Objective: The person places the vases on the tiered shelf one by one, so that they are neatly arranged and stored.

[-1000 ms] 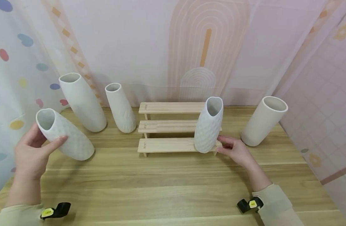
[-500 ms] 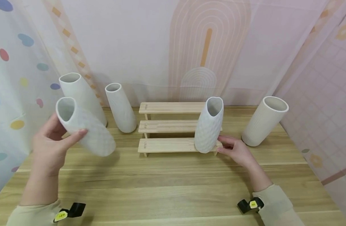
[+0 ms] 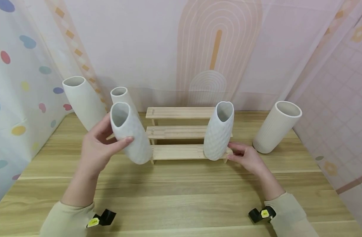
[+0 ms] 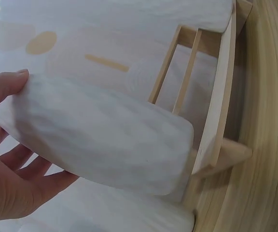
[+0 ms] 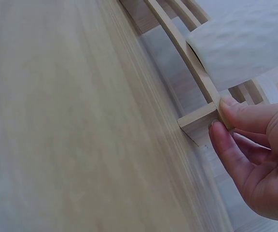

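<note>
My left hand point(image 3: 99, 144) grips a white textured vase point(image 3: 134, 141) round its upper part, thumb on the near side. The vase tilts, its base beside the left end of the lowest step of a wooden three-step rack point(image 3: 178, 152). In the left wrist view this held vase point(image 4: 105, 135) spans the middle, with the rack beyond its base. A second textured vase point(image 3: 219, 131) stands on the right part of the lowest step. My right hand point(image 3: 247, 157) pinches the right end of that step between thumb and fingers, seen closely in the right wrist view at the rack's end point(image 5: 211, 104).
A tall smooth white vase point(image 3: 84, 102) stands at the back left. Partly hidden behind the held vase is a narrower white vase point(image 3: 121, 93). To the right stands a ribbed white vase point(image 3: 277, 126). A patterned curtain point(image 3: 133, 42) hangs behind the wooden table point(image 3: 181, 200).
My left hand has carried its textured vase rightward from the far left to the rack's left end, past the smooth vase. My right hand has stayed at the step's right end.
</note>
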Available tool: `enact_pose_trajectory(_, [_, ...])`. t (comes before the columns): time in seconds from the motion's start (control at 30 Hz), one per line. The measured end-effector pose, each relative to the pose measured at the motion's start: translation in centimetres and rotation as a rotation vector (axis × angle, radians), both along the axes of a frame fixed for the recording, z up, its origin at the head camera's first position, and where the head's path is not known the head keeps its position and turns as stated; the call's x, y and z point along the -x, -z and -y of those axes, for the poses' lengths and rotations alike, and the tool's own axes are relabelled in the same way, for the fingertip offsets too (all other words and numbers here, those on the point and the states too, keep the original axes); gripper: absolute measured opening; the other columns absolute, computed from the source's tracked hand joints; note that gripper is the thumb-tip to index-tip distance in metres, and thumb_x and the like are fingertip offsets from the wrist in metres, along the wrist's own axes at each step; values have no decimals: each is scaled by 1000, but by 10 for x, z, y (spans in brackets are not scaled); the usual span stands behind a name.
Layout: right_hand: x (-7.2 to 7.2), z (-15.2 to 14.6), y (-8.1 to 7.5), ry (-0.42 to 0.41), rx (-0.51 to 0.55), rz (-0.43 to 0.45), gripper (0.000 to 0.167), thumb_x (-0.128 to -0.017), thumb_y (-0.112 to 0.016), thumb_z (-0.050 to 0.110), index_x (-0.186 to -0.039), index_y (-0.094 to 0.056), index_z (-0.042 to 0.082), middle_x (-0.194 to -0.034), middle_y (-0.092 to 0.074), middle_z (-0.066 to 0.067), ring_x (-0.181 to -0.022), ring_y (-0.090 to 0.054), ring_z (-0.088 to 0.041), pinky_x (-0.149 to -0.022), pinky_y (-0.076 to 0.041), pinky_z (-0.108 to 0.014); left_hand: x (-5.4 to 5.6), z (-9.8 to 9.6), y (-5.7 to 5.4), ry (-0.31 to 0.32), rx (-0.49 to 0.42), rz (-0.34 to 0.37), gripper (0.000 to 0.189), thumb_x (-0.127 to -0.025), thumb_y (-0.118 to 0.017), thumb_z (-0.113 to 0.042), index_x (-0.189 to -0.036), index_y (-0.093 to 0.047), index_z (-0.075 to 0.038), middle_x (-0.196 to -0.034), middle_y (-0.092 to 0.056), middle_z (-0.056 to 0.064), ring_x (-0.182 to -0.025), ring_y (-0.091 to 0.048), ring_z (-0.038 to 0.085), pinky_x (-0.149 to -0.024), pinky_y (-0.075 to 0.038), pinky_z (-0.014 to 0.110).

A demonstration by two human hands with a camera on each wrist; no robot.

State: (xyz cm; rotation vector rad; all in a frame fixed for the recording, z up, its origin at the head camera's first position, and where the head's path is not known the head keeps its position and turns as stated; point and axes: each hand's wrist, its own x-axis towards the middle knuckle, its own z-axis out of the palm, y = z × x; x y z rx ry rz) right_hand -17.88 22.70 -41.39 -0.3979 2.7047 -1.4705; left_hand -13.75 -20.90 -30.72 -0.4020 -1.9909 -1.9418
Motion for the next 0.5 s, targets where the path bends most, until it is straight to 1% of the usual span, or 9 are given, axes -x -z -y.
enact_pose_trajectory(0.1, [0,0,0,-3,-5,-3,45,-90,-74,7,-131,-60,-5,-132,-59,-22,-101,-61,-27,-79,-52,-26,5,-12,2,7,28,14,74,-74,-78,15,-140,-57,-11,-121,-63,8,-104,-62,20,-82,-56,25])
enact_pose_trajectory(0.27, [0,0,-1,-4,-6,-4,45,-90,-74,8,-131,-60,-5,-132,-59,-22,-102,-61,-28,-80,-52,-27,13,-31,7,51,41,30,76,-74,-80,11,-141,-57,-15,-122,-62,10,-105,-61,22,-84,-56,28])
enact_pose_trajectory(0.5, [0,0,-1,2,-10,3,46,-89,-74,6,-131,-60,-5,-132,-59,-22,-101,-61,-28,-80,-51,-27,25,-51,16,46,122,40,74,-75,-84,2,-140,-58,-21,-117,-64,7,-104,-62,22,-85,-55,29])
